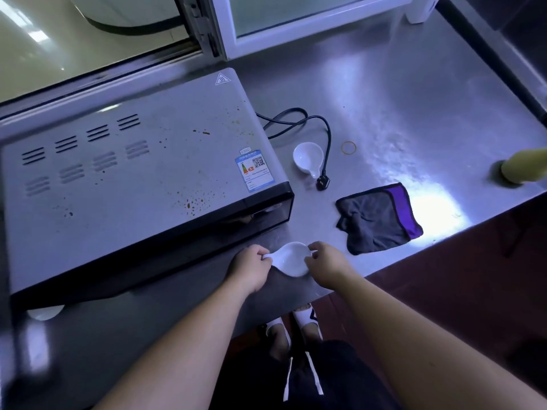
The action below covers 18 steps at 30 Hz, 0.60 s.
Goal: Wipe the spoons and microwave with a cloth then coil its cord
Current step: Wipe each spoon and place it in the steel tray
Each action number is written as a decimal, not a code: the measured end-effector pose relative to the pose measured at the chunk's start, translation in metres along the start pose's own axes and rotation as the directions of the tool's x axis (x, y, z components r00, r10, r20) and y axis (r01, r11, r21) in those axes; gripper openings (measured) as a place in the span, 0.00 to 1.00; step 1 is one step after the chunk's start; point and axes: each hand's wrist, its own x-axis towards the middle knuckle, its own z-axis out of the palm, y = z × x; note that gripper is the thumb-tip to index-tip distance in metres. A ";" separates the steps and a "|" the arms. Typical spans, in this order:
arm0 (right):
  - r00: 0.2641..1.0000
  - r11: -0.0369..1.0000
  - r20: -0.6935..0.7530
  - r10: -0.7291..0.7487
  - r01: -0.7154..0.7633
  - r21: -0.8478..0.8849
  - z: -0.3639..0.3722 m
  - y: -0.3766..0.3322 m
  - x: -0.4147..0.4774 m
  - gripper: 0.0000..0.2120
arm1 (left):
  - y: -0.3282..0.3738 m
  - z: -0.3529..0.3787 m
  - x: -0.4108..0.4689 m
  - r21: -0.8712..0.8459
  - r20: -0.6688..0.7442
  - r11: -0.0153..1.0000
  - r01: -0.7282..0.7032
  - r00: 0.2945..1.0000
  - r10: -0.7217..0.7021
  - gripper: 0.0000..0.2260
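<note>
Your left hand [251, 269] pinched the handle of a spoon [291, 258] and your right hand [325, 264] had its fingers curled on the bowl's rim, at the near edge of the bench [399, 99] before the microwave [133, 179]; the cloth [376, 217] lay crumpled to the right. A second spoon [307, 158] sat beside the loose cord [313, 122].

Steel counter [414, 93] beneath window [296, 13].

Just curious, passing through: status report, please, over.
Both busy: left hand pinches spoon handle, right hand its bowl rim. Grey cloth lies apart on counter. Nothing between spoon and cloth.
</note>
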 end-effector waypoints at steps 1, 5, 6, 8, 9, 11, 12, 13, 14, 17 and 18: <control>1.000 1.000 0.003 -0.002 0.002 -0.007 0.002 0.001 0.003 0.20 | 0.002 0.002 0.000 -0.005 -0.011 1.000 0.002 1.000 -0.003 0.07; 1.000 1.000 0.021 0.011 -0.012 0.009 0.001 0.001 0.008 0.18 | 0.010 0.006 -0.005 -0.021 -0.046 0.999 0.034 0.998 -0.035 0.09; 1.000 1.000 0.029 0.009 -0.010 0.013 -0.001 0.001 0.008 0.18 | 0.011 0.006 -0.007 -0.030 -0.050 0.999 0.038 0.998 -0.039 0.09; 0.999 1.000 0.042 -0.002 0.000 0.031 -0.005 0.000 0.007 0.17 | 0.012 0.005 -0.013 -0.068 -0.061 0.997 0.048 0.997 -0.052 0.09; 0.999 0.999 0.049 -0.006 0.003 0.051 -0.008 -0.001 0.006 0.17 | 0.012 0.003 -0.018 -0.090 -0.065 0.994 0.056 0.996 -0.062 0.08; 0.998 0.996 0.063 -0.021 0.016 0.086 -0.011 -0.003 0.005 0.16 | 0.012 0.000 -0.027 -0.144 -0.079 0.987 0.074 0.993 -0.086 0.08; 0.997 0.996 0.067 -0.037 0.031 0.089 -0.012 -0.005 0.004 0.16 | 0.011 -0.002 -0.031 -0.177 -0.090 0.981 0.076 0.992 -0.093 0.08; 0.996 0.995 0.072 -0.058 0.052 0.081 -0.013 -0.008 0.003 0.15 | 0.009 -0.004 -0.036 -0.208 -0.100 0.975 0.080 0.990 -0.102 0.08; 0.994 0.995 0.076 -0.080 0.075 0.068 -0.013 -0.012 0.001 0.15 | 0.007 -0.006 -0.041 -0.243 -0.108 0.967 0.082 0.988 -0.110 0.08; 0.986 0.989 0.080 -0.145 0.144 0.008 -0.015 -0.028 -0.009 0.12 | -0.002 -0.014 -0.060 -0.330 -0.143 0.941 0.081 0.980 -0.135 0.07; 0.983 0.987 0.086 -0.161 0.163 -0.007 -0.014 -0.034 -0.013 0.11 | -0.006 -0.016 -0.067 -0.363 -0.158 0.928 0.078 0.977 -0.144 0.07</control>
